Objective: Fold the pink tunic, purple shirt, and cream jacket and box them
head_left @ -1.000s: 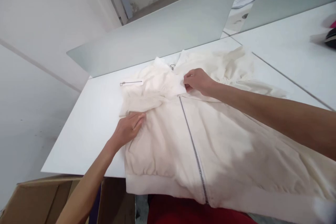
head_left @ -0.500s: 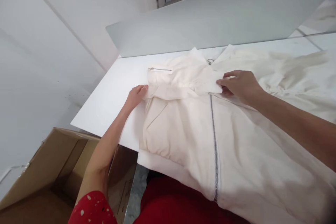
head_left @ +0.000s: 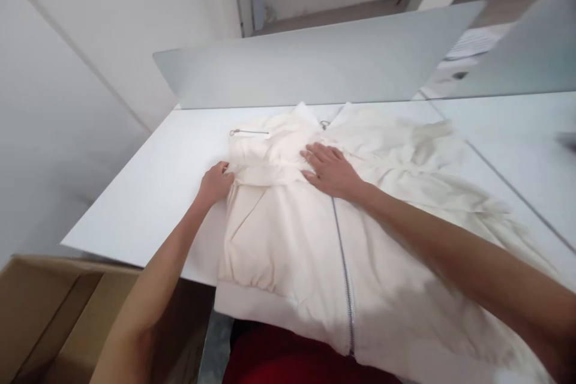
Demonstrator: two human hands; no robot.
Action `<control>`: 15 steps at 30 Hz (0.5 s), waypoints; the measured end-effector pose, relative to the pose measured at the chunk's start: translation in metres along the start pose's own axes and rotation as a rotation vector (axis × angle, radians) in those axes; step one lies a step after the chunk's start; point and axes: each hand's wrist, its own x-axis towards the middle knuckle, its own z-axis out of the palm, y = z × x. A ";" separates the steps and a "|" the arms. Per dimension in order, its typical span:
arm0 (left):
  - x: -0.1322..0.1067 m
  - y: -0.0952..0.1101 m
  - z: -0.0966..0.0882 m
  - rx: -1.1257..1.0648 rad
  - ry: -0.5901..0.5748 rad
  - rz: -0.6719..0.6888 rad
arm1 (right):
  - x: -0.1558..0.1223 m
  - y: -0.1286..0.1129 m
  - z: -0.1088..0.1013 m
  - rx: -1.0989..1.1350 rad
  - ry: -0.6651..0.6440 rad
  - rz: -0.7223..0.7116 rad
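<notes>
A cream zip-up jacket [head_left: 288, 234] lies front side up on the white table, its hem hanging over the near edge. One sleeve [head_left: 265, 159] is folded across the chest, with a small zip showing near its upper left end. At the left fold of that sleeve, my left hand [head_left: 217, 182] is closed, fingers curled on the fabric edge. My right hand [head_left: 333, 171] rests flat on the chest beside the front zip [head_left: 345, 270], fingers stretched out, covering the sleeve's end. The other sleeve [head_left: 468, 192] spreads out to the right.
The white table [head_left: 144, 186] has a frosted divider [head_left: 292, 72] along its back edge. An open cardboard box [head_left: 45, 306] stands below the table at the left, near my left forearm. A white wall [head_left: 67, 72] rises on the left side.
My right hand has let go of the sleeve's cuff and now lies flat on the chest. My left hand stays at the sleeve's fold. The view has shifted to the right.
</notes>
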 end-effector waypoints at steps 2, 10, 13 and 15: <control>0.003 -0.003 0.002 0.048 -0.004 -0.017 | -0.001 0.000 0.005 -0.020 0.005 -0.027; -0.019 -0.009 -0.010 0.105 0.109 0.214 | -0.007 -0.004 -0.018 0.045 -0.003 0.002; -0.029 -0.007 -0.019 0.157 0.165 0.372 | -0.018 0.001 -0.037 0.053 0.010 0.040; -0.034 -0.005 -0.023 0.200 0.188 0.479 | -0.033 0.014 -0.054 0.038 0.011 0.076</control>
